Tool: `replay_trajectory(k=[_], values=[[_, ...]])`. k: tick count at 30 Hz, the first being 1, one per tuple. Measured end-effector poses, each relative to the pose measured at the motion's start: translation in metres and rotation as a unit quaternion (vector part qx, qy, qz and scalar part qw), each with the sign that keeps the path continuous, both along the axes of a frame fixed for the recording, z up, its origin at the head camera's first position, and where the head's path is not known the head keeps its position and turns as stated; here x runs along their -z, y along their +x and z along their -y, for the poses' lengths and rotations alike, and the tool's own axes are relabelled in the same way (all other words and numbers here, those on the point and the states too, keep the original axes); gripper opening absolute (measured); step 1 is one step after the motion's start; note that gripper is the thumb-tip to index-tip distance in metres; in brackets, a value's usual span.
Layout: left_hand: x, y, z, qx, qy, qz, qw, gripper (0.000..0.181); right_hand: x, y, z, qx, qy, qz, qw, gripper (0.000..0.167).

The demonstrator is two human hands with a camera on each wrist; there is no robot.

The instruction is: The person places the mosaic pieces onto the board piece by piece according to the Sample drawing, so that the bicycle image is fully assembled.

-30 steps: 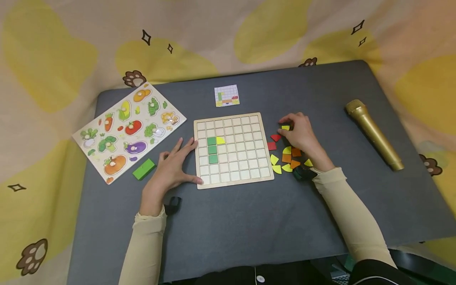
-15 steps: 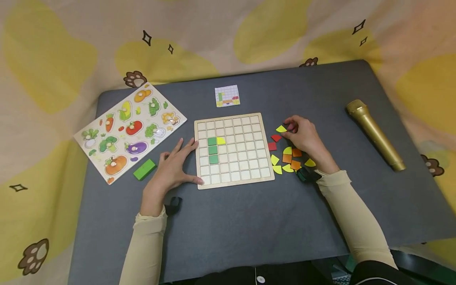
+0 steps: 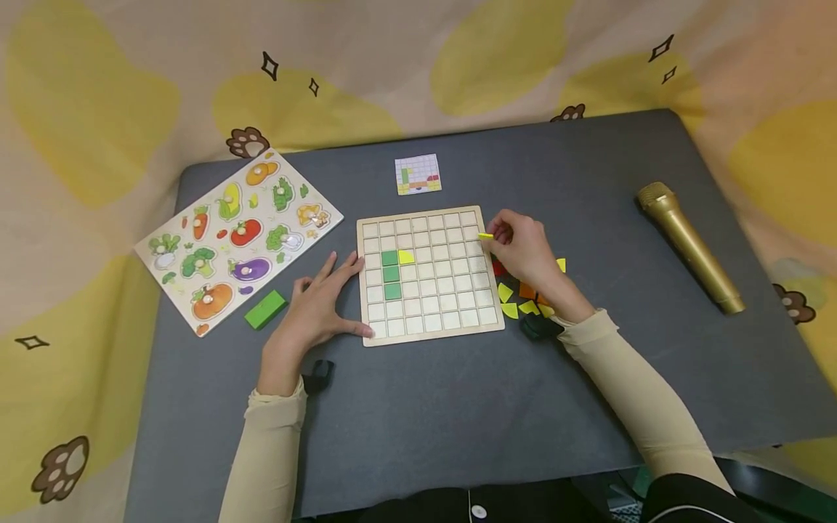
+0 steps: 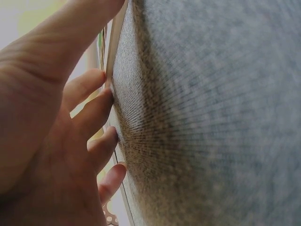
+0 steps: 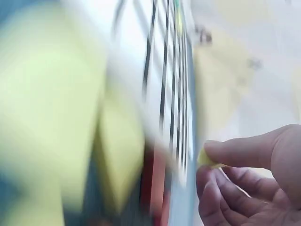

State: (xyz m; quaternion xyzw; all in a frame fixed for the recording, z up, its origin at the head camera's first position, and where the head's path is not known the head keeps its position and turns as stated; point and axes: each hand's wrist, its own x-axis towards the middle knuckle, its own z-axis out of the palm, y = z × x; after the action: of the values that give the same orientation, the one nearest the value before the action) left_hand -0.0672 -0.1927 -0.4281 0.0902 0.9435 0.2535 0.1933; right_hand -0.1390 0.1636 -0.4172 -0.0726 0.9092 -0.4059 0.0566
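A wooden grid board [image 3: 431, 288] lies on the table, bearing a column of green tiles [image 3: 391, 274] with a yellow quarter-round tile [image 3: 406, 257] beside the top one. My left hand [image 3: 317, 309] rests at the board's left side, fingers spread along the edge and thumb at the near corner; the left wrist view shows the fingers [image 4: 96, 113] fairly straight. Over the board's right edge, my right hand [image 3: 523, 250] pinches another yellow quarter-round tile [image 3: 485, 235] between thumb and fingertips. That tile is mostly hidden by the fingers in the right wrist view.
Loose yellow tiles [image 3: 509, 310], orange tiles [image 3: 526, 290] and red tiles [image 3: 498, 267] lie right of the board, partly under my right hand. A pattern card [image 3: 418, 174] is behind it. Left are a vegetable puzzle [image 3: 222, 269] and green block [image 3: 265, 310]; far right, a gold microphone [image 3: 689, 247].
My right hand has picked up a yellow quarter-round tile from the loose pieces and carried it left to the board's right edge. The left hand stays in place.
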Motion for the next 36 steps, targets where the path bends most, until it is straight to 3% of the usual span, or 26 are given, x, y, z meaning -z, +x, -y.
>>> replay_trajectory(k=[8, 16, 24, 30, 36], values=[[0.0, -0.001, 0.001, 0.0, -0.002, 0.003, 1.0, 0.133, -0.005, 0.028, 0.072, -0.114, -0.032, 0.026, 0.9927, 0.026], [0.0, -0.001, 0.001, 0.003, -0.004, -0.001, 1.0, 0.132, 0.003, 0.046, 0.125, -0.211, -0.027, 0.025, 0.9767, 0.006], [0.0, -0.001, 0.002, 0.005, -0.001, -0.003, 1.0, 0.131, 0.01, 0.051, 0.145, -0.198, 0.015, -0.003, 0.9801, 0.008], [0.001, 0.0, 0.003, 0.003, 0.003, -0.006, 1.0, 0.131, 0.013, 0.054, 0.146, -0.224, 0.049, -0.033, 0.9727, 0.009], [0.002, -0.001, 0.002, 0.003, 0.001, -0.005, 1.0, 0.131, 0.01, 0.055, 0.139, -0.232, 0.054, -0.03, 0.9708, 0.006]])
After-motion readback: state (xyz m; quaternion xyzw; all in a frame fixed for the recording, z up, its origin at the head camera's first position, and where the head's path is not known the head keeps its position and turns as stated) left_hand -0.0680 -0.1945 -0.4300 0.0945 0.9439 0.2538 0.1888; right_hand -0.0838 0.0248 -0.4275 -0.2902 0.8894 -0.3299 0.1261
